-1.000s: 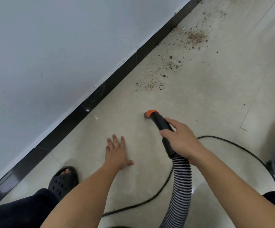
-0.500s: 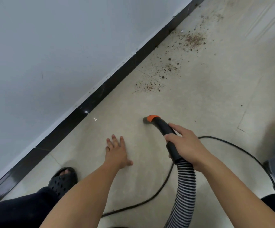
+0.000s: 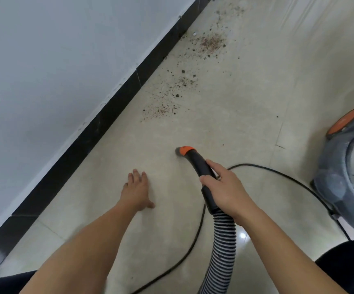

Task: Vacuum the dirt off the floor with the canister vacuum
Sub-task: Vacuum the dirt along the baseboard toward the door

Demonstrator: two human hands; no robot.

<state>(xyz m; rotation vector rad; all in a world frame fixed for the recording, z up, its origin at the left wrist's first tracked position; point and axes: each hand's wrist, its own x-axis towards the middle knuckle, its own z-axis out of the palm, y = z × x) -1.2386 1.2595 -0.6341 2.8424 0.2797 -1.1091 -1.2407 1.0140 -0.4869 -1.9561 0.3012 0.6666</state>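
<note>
Now your right hand [image 3: 224, 187] is wrapped around the black handle [image 3: 196, 163] of the ribbed hose [image 3: 222, 240], so you can steer the orange-tipped nozzle [image 3: 183, 150]. The nozzle is low at the tile floor [image 3: 246, 115], apart from the dirt [image 3: 163, 109], which lies scattered ahead along the black baseboard [image 3: 108, 115]. Your left hand [image 3: 136, 189] rests flat on the floor, fingers straight and holding nothing, probably to support you while you lean. The canister vacuum [image 3: 345, 166] stands at your right, its power cord [image 3: 254, 165] curving behind the hose. In my judgement, the nozzle must go forward.
</note>
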